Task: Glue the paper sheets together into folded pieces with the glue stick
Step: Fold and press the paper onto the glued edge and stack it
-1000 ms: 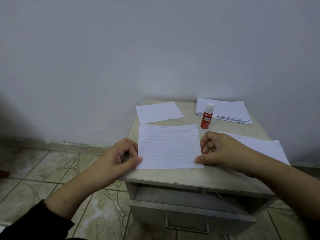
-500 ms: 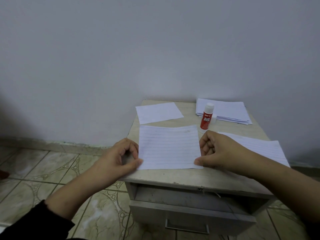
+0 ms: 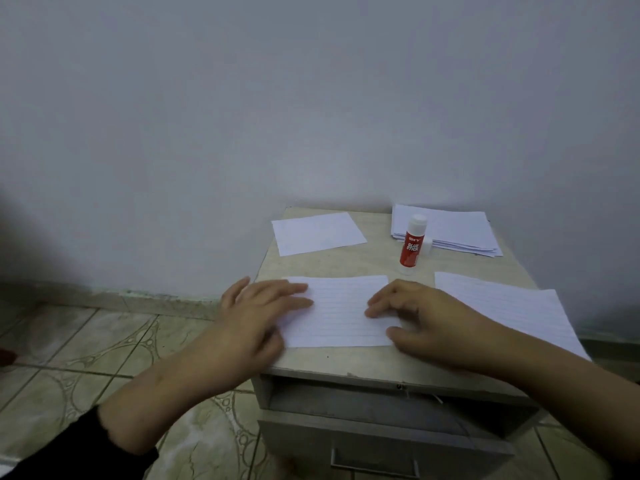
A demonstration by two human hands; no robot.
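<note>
Both hands [image 3: 266, 310] now flat atop folded sheet [image 3: 341, 311].

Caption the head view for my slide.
Both hands, left and right, press a lined sheet flat; glue stick stands behind.

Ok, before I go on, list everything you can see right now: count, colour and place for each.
lined sheet: one, white, flat at the front middle of the cabinet top, under both hands
glue stick: one, red with a white cap, upright behind that sheet
paper stack: one, white, back right corner
single sheet: one, white, back left
loose sheet: one, white and lined, right side, partly under the right forearm
cabinet: one, beige top, grey drawer with a handle
floor tiles: beige, patterned, to the left
wall: grey-white, behind
left hand: fingers flat on the sheet's left edge
right hand: fingertips pressing the sheet's right part
</note>
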